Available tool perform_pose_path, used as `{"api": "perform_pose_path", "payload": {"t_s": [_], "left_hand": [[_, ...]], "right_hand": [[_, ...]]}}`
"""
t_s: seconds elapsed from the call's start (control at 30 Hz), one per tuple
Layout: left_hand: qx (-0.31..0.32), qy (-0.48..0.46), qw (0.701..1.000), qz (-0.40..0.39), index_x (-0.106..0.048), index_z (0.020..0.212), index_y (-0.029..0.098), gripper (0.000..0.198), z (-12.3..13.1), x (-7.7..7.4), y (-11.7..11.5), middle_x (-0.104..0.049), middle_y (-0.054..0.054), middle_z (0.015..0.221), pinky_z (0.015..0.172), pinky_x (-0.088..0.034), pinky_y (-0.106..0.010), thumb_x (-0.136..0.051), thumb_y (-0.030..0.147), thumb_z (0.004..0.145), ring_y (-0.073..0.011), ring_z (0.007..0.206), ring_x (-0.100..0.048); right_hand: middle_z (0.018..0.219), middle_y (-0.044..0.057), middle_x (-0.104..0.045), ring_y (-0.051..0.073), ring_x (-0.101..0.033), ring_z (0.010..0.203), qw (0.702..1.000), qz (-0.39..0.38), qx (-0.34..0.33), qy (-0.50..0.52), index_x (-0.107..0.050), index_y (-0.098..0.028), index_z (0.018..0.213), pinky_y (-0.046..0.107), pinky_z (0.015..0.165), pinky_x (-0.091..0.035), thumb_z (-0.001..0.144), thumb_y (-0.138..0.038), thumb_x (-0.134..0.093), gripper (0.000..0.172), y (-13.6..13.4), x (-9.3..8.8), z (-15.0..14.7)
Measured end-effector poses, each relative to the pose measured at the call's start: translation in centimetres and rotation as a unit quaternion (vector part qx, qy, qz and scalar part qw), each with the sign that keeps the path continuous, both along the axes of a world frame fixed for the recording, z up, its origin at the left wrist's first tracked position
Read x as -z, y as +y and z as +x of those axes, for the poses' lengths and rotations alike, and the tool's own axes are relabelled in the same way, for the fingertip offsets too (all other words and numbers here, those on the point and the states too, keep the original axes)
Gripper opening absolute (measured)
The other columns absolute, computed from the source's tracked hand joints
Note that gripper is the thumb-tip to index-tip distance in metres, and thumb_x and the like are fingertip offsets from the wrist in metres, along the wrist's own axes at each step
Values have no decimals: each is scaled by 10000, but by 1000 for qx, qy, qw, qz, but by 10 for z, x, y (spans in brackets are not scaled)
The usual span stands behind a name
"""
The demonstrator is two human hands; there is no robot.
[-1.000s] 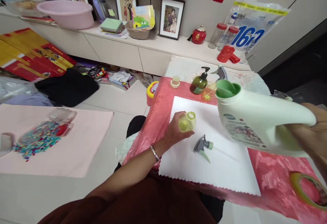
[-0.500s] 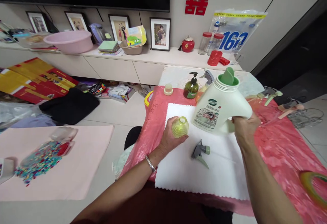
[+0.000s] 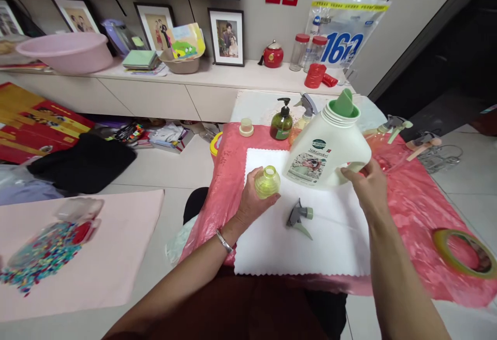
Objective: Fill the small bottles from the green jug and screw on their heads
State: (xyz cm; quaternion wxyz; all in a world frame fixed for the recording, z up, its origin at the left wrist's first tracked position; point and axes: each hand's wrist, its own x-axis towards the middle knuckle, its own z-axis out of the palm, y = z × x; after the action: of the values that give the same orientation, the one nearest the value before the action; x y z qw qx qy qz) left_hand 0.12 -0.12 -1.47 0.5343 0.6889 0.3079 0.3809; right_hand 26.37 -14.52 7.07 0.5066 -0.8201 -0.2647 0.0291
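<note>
My left hand (image 3: pixel 254 195) is wrapped around a small yellow-green clear spray bottle (image 3: pixel 267 183) with an open neck and no head on it. My right hand (image 3: pixel 367 185) is at the handle of a large cream detergent jug (image 3: pixel 316 151), its thumb by the handle's opening and the other fingers partly hidden. An uncapped mouth with a green pour spout (image 3: pixel 344 104) tops the jug, which looks upright. On the white cloth (image 3: pixel 330 241) between the hands lies a grey and green trigger spray head (image 3: pixel 300 218).
Behind the jug stand a green pump bottle (image 3: pixel 281 120) and an orange spray bottle (image 3: pixel 301 122). A pale cap (image 3: pixel 246 127) sits at the back left of the red table cover (image 3: pixel 229 174). A tape roll (image 3: pixel 464 252) lies right, beyond my right forearm.
The jug has come down a little toward the cloth, and my right hand's grip on its handle has shifted, thumb now showing. My left hand still holds the bottle. The view has turned slightly right.
</note>
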Motion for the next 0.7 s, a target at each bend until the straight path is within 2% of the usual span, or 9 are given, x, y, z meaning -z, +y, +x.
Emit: {"api": "perform_pose_path", "payload": {"t_s": [0.1, 0.13, 0.2, 0.27, 0.37, 0.43, 0.57, 0.63, 0.7], "left_hand": [[2, 3, 1000, -7, -375, 1376, 246, 963, 0, -4, -1, -544, -140, 1408, 1126, -451, -511, -843, 627, 624, -322, 1322, -553], [3, 5, 1000, -8, -373, 1383, 240, 982, -1, -6, -2, -551, -142, 1402, 1121, -459, -513, -847, 629, 615, -328, 1320, -558], [9, 6, 1000, -9, -366, 1400, 226, 1012, -2, -9, -2, -561, -150, 1396, 1120, -467, -515, -856, 619, 606, -337, 1318, -564], [20, -1, 1000, -3, -357, 1411, 212, 1032, -3, -10, -3, -568, -157, 1391, 1127, -469, -514, -869, 596, 601, -336, 1311, -572], [50, -16, 998, 22, -329, 1434, 205, 1051, -4, -9, -4, -569, -162, 1395, 1131, -473, -511, -880, 545, 606, -331, 1304, -582], [73, -26, 996, 36, -305, 1452, 209, 1070, -4, -7, -5, -565, -163, 1405, 1128, -479, -509, -885, 517, 608, -329, 1301, -585], [103, -43, 993, 42, -283, 1478, 205, 1109, -4, -3, -4, -553, -168, 1418, 1137, -469, -512, -890, 505, 600, -333, 1313, -573], [108, -38, 993, 35, -300, 1475, 200, 1082, -4, -5, -4, -554, -168, 1414, 1138, -466, -518, -886, 484, 611, -339, 1320, -565], [106, -30, 994, 21, -334, 1456, 198, 1037, -5, -8, -3, -552, -167, 1414, 1142, -464, -530, -886, 457, 617, -348, 1329, -556]], "right_hand": [[1176, 114, -635, 268, -641, 1033, 998, -42, 43, -31, -565, -130, 1389, 418, 887, -548, 709, -545, -641, 800, -31, 5, -19], [1143, 131, -641, 280, -649, 995, 996, -61, 41, -41, -582, -100, 1366, 439, 862, -552, 726, -564, -627, 792, -41, 7, -27], [1057, 118, -657, 264, -657, 884, 992, -106, -16, -61, -654, -103, 1249, 432, 793, -559, 774, -595, -592, 686, -55, 13, -47], [1089, 87, -654, 245, -649, 915, 979, -146, -111, -90, -684, -155, 1182, 415, 816, -553, 826, -581, -551, 571, -62, 20, -66], [1210, 51, -619, 240, -601, 1091, 943, -194, -230, -146, -672, -210, 1207, 424, 934, -505, 898, -456, -458, 448, -60, 29, -88], [1199, 63, -612, 252, -582, 1085, 919, -225, -267, -181, -661, -211, 1225, 435, 894, -480, 912, -359, -408, 428, -55, 35, -97], [1004, 104, -603, 277, -545, 926, 892, -273, -273, -234, -675, -205, 1166, 382, 722, -395, 895, -251, -394, 393, -45, 43, -105], [963, 109, -590, 279, -530, 917, 891, -272, -268, -248, -676, -193, 1125, 378, 720, -384, 901, -236, -396, 361, -42, 42, -106], [1005, 102, -598, 264, -541, 950, 896, -250, -271, -250, -658, -184, 1131, 384, 756, -423, 936, -273, -405, 331, -41, 34, -105]]}}
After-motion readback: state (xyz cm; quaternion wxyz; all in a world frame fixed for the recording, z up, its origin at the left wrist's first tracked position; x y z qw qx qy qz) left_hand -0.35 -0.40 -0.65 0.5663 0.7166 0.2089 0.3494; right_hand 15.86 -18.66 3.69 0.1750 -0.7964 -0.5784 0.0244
